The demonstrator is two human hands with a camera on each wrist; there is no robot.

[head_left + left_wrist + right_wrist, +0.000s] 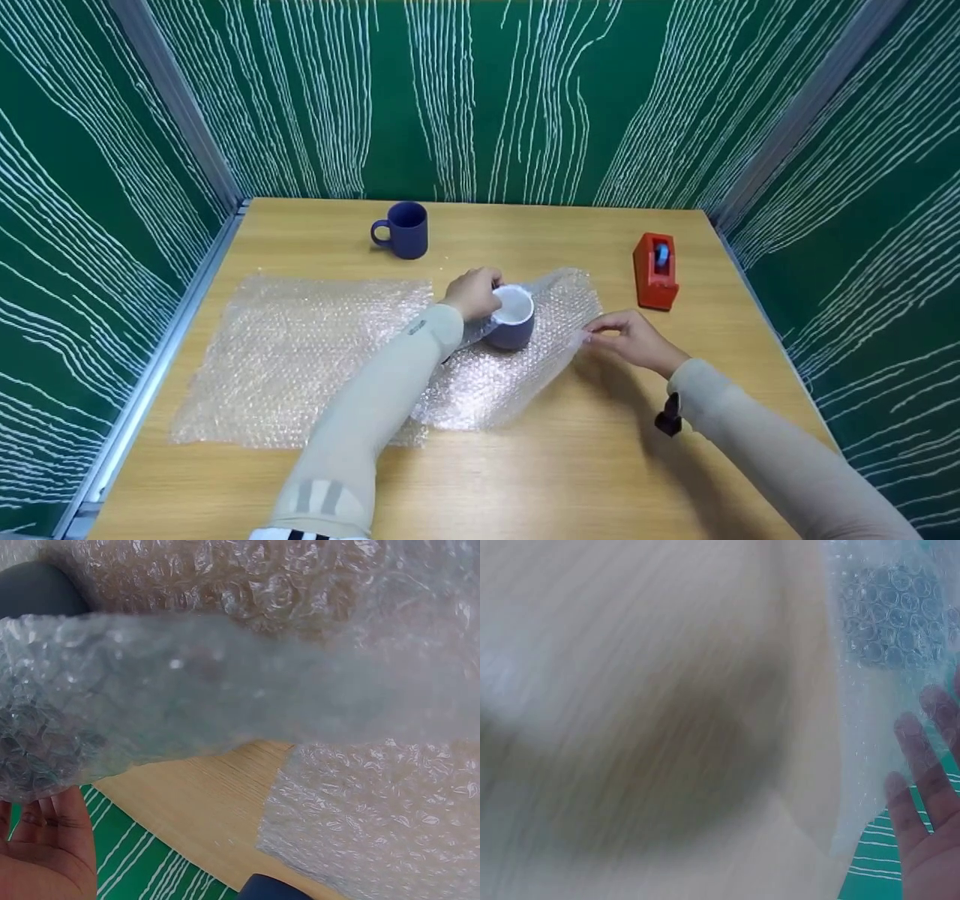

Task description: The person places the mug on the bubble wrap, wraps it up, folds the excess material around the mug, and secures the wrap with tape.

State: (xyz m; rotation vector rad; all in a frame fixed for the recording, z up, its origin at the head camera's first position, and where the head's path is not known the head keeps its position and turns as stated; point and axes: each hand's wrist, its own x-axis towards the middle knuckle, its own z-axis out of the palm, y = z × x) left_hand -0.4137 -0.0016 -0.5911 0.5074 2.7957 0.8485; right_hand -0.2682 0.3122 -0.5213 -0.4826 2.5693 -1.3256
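Observation:
A grey-blue mug with a white inside (514,322) stands upright on a sheet of bubble wrap (480,397). My left hand (474,292) grips the mug's left side near the rim, with a flap of that wrap folded up between. In the left wrist view, the folded bubble wrap (150,690) covers much of the mug (41,589), and the fingers (71,821) lie behind it. My right hand (630,341) pinches the sheet's right edge between thumb and fingers, lifting it off the table. Through the clear wrap, the right wrist view shows several fingertips (911,731).
A second bubble wrap sheet (292,360) lies flat at the left. Behind it stands a dark blue mug (409,232), handle to the left. A red tape dispenser (654,274) sits at the back right of the wooden table (555,480). Green walls (510,97) enclose three sides.

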